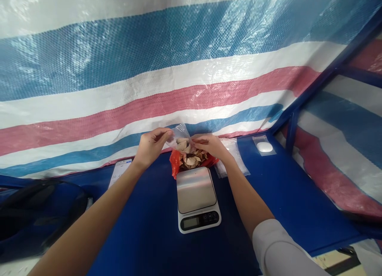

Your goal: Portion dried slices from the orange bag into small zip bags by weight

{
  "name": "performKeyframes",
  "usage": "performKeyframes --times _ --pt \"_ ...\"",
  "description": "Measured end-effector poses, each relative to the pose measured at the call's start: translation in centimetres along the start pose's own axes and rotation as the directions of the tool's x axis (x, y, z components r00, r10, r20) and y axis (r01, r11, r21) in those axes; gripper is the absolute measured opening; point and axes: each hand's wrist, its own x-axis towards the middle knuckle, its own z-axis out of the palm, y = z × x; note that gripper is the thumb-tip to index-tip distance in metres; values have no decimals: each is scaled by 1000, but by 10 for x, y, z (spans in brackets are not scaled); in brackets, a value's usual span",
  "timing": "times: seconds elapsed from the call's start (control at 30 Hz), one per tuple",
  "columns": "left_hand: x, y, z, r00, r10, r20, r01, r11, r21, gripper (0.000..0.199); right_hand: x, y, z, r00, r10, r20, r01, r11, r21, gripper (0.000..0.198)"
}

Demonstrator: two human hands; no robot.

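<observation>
A clear plastic bag (182, 134) with some pale, dry-looking pieces in it is held up over a red plastic bag (175, 164). With thumb and fingers pinched, my left hand (153, 143) grips the clear bag's left side. My right hand (210, 144) is closed at its right side, the fingertips partly hidden. Brown dried slices (191, 160) fill the red bag just below both hands. In front of it stands a digital kitchen scale (197, 192) with a bare steel plate; its display is unreadable.
Flat clear bags (235, 156) lie right of the red bag. Farther right is a small bag with a white oval thing (264, 147). A phone (121, 170) lies at the left, near a black strap-like item (26, 212). Striped sheeting (149, 100) rises behind the blue table (143, 228).
</observation>
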Motion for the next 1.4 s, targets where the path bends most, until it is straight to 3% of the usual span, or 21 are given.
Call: performKeyframes --times 0.2,0.47,0.83,1.0,1.23,1.4 --pt "1 -4 -3 1000 0 -15 0 1000 14 31 1 3 1 984 175 -18 -174 984 47 15" --pt "0 -20 -6 996 -63 -61 66 997 46 35 0 -1 0 959 280 -52 -269 950 158 13" --pt "6 -17 -4 998 -39 -54 43 996 75 32 -1 -3 -1 961 274 -21 -266 946 187 14" --pt "5 -14 5 999 -5 33 3 999 48 33 -1 -4 2 958 282 44 -285 934 214 14" --pt "9 -15 0 999 6 -39 -5 999 35 29 -1 -1 -1 960 278 -33 -270 951 151 14" --pt "9 -13 5 1000 -5 -2 5 999 41 26 0 -1 3 973 232 -7 -230 967 106 13"
